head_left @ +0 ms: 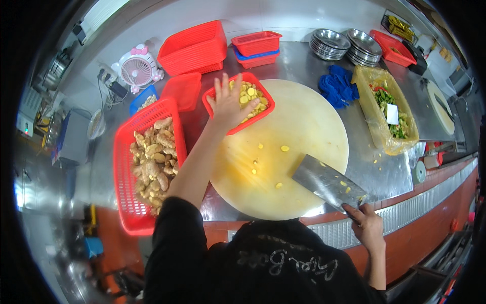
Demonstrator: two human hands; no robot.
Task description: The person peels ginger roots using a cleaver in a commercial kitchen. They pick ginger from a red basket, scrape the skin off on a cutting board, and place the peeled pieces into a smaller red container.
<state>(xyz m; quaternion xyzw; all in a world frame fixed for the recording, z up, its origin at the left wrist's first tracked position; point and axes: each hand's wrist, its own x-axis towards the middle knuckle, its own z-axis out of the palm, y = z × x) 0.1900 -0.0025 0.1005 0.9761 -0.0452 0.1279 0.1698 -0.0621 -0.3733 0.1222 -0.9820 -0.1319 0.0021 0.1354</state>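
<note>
My left hand is open, fingers spread, over a small red plastic box holding ginger slices. Whether it touches the slices I cannot tell. My right hand is closed round the handle of a cleaver. The broad blade lies over the right front edge of a round, yellow-stained cutting board, and bits of ginger stick to it. Several loose ginger slices are scattered on the board. Left of my forearm stands a red basket of whole ginger roots.
Stacked red baskets, a red lid and a small fan stand at the back left. Farther right are stacked metal plates, a blue cloth and a plastic-lined tub of cut vegetables.
</note>
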